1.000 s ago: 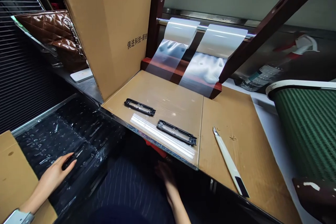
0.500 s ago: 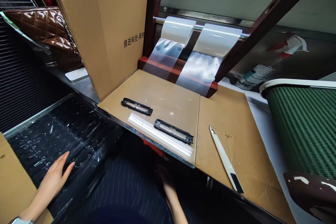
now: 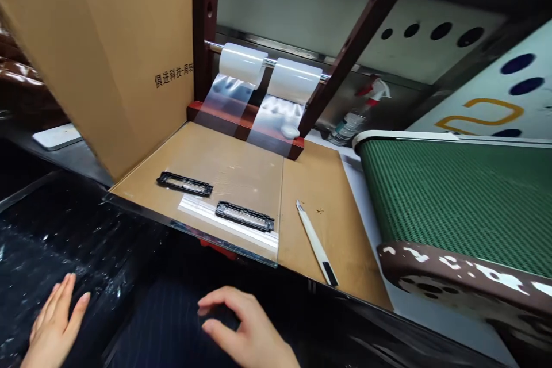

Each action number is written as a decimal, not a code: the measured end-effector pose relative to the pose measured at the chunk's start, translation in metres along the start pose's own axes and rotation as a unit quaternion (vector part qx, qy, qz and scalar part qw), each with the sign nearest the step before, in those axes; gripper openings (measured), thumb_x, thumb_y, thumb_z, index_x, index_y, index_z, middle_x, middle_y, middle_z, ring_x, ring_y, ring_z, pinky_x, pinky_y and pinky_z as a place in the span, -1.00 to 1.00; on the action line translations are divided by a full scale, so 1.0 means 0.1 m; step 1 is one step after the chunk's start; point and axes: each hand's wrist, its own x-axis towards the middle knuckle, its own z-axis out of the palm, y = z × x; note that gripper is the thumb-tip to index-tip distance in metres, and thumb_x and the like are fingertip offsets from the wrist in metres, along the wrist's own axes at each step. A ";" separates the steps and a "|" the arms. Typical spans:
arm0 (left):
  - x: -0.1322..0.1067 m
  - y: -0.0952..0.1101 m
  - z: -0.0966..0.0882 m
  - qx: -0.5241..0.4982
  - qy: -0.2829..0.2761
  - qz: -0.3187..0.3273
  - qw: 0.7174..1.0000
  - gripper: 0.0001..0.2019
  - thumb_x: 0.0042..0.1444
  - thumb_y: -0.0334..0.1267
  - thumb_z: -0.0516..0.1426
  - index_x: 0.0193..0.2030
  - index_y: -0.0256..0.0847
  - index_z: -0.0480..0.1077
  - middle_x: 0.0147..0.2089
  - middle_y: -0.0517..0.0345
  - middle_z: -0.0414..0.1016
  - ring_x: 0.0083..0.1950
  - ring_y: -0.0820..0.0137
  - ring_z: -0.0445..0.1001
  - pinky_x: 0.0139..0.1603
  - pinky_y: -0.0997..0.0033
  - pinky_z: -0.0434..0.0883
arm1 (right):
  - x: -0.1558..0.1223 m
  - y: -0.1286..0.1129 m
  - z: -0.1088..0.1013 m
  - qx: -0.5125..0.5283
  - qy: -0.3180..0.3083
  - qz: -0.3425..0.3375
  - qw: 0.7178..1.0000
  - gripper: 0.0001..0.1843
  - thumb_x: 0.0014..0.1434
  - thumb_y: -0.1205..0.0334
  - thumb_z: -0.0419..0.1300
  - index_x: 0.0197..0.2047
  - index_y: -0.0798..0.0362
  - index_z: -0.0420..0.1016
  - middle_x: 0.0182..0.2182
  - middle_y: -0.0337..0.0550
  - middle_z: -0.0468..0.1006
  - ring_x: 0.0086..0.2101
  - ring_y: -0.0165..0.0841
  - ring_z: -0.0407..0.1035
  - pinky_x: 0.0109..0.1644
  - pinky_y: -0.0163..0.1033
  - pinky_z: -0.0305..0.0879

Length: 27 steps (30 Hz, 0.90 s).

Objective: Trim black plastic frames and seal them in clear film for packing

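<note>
My left hand (image 3: pixel 54 322) is at the lower left over a black plastic-covered surface (image 3: pixel 99 259), fingers stretched out and holding nothing. At the bottom centre, above my lap, my right hand (image 3: pixel 250 328) curves with thumb and index finger apart and nothing between them. Beyond it, two narrow black plastic frames lie on a clear glass plate (image 3: pixel 233 167): a left frame (image 3: pixel 184 184) and a right frame (image 3: pixel 244 217). A clear, shiny strip (image 3: pixel 196 207) lies beside them near the plate's front edge. To the right, a white utility knife (image 3: pixel 314 241) rests on cardboard (image 3: pixel 345 230).
Behind the plate, a dark red stand (image 3: pixel 297 149) carries two rolls of film, a left roll (image 3: pixel 242 63) and a right roll (image 3: pixel 296 79). A tall cardboard panel (image 3: pixel 129 69) stands at the left. A green conveyor belt (image 3: pixel 452 195) runs at the right, near a spray bottle (image 3: pixel 349 126).
My view has turned right, showing more of the conveyor. My right hand has risen from the dark area below the table. My left hand sits lower and further left in view.
</note>
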 end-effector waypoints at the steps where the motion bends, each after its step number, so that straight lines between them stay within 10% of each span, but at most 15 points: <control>1: 0.03 0.15 0.00 -0.031 0.007 0.010 0.999 -0.29 0.22 0.18 -0.29 0.46 0.00 -0.25 0.52 0.13 -0.08 0.46 -0.08 -0.01 0.39 -0.21 0.04 | -0.01 -0.21 -0.07 -0.038 0.018 -0.054 0.998 -0.78 0.17 0.08 0.28 -0.12 -0.09 0.62 -0.22 -0.13 0.64 -0.15 -0.17 0.50 0.00 -0.09 0.43; 5: 0.05 0.97 -0.10 -0.145 -0.005 0.090 0.985 -0.45 0.23 0.17 -0.15 0.30 0.13 0.16 0.37 0.33 0.27 0.41 0.10 0.16 0.37 0.05 0.21 | 0.11 -0.74 -0.50 -0.223 0.162 -0.187 0.943 -0.58 0.27 0.21 0.16 0.20 -0.10 0.40 0.03 -0.07 0.54 0.06 -0.15 0.40 0.19 0.03 0.31; 10: -0.02 2.21 -0.61 -0.297 -0.021 0.227 0.927 -0.58 0.14 0.22 0.03 -0.09 0.09 0.53 0.02 0.24 0.61 0.06 0.06 0.54 0.21 0.14 0.42 | 0.31 -0.70 -0.86 -0.377 0.146 -0.182 0.896 -0.31 0.23 0.30 0.18 0.39 -0.01 0.08 0.14 0.06 0.43 0.13 -0.13 0.33 0.23 0.10 0.27; 14: 0.22 2.90 -0.87 -0.233 -0.062 0.421 0.874 -0.53 0.28 0.09 -0.06 0.20 -0.01 0.38 0.18 0.10 0.52 0.14 0.11 0.50 0.22 0.11 0.40 | 0.33 -0.66 -0.91 -0.416 0.141 -0.176 0.881 -0.27 0.23 0.31 0.19 0.40 -0.02 0.01 0.12 0.08 0.45 0.10 -0.15 0.36 0.19 0.09 0.32; 18: 0.56 3.20 -0.71 -0.149 -0.085 0.502 0.848 -0.45 0.29 0.00 -0.02 0.33 -0.26 0.19 0.28 -0.19 0.39 0.26 0.07 0.39 0.21 0.03 0.39 | 0.35 -0.70 -0.92 -0.426 0.147 -0.161 0.878 -0.22 0.20 0.35 0.23 0.40 -0.03 -0.01 0.12 0.03 0.46 0.11 -0.18 0.36 0.20 0.06 0.32; 27: 0.74 3.35 -0.49 -0.151 -0.086 0.470 0.865 -0.40 0.27 0.08 -0.04 0.30 -0.32 0.24 0.06 -0.25 0.53 0.08 0.00 0.49 0.10 -0.02 0.42 | 0.46 -0.78 -0.90 -0.393 0.191 -0.142 0.888 -0.37 0.22 0.36 0.19 0.32 0.02 0.15 -0.03 -0.03 0.59 -0.02 -0.23 0.47 0.10 0.00 0.40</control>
